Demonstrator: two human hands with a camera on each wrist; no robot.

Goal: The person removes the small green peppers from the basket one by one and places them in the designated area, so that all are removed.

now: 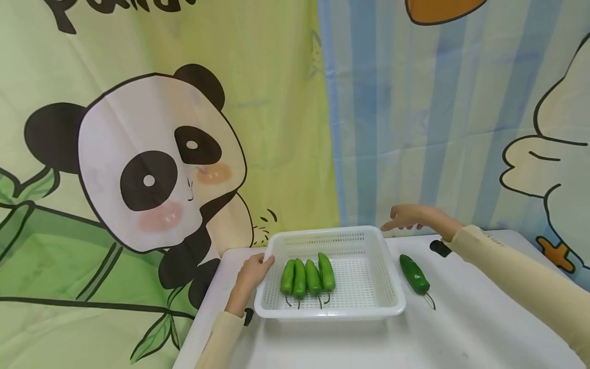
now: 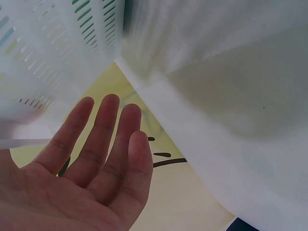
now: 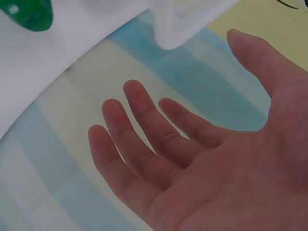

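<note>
Yellow-green cloth with a big panda [image 1: 290,154]: hangs at the left of the frame, behind the white desk [image 1: 341,343].
Left hand [image 1: 252,271]: by the left rim of the white plastic basket full of little holes [image 1: 329,313], low in the middle of the frame. Its fingers are loose and hold nothing. I can't tell if the thumb presses the rim.
Four long, bright green peppers [image 1: 313,278]: lie side by side in the basket's left half, stems toward the bottom of the frame.
Right hand [image 1: 404,216]: up in the air near the basket's upper right corner, fingers spread wide, holding nothing.
One fat, dark green pepper [image 1: 415,275]: lies on the desk, right of the basket.
Hands' step: my guess is the right hand is reaching while the left one minds the basket.
Next move: probably needs the right hand to come down and grip, either rim or lone pepper.
Wrist views: show both palms, hidden from the head view; the right one shows a gap between fingers and basket.
Head view: only this shows all five peppers whole.
</note>
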